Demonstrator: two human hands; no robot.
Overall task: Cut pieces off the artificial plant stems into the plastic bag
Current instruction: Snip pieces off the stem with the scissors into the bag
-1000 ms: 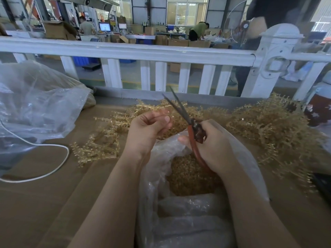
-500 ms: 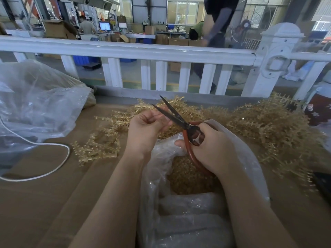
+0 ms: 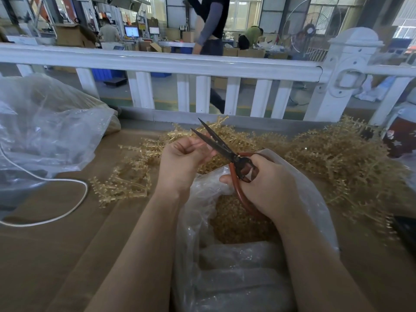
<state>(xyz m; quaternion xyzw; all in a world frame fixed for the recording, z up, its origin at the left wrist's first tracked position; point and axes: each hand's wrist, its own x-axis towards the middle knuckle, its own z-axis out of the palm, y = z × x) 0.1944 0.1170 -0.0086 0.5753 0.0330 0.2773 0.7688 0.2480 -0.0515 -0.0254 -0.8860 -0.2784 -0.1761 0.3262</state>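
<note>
Above the clear plastic bag [image 3: 310, 199] of golden cut pieces, the right hand [image 3: 267, 185] grips red-handled scissors [image 3: 225, 152], blades parted; the left hand [image 3: 182, 161] has its fingers [image 3: 191, 145] curled, pinching a thin golden plastic stem [image 3: 203, 143] at the blades.

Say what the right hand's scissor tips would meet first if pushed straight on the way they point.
Probably the gold stems piled just behind the tips of the scissors in the right hand, then the white fence; depth is unclear.
</note>
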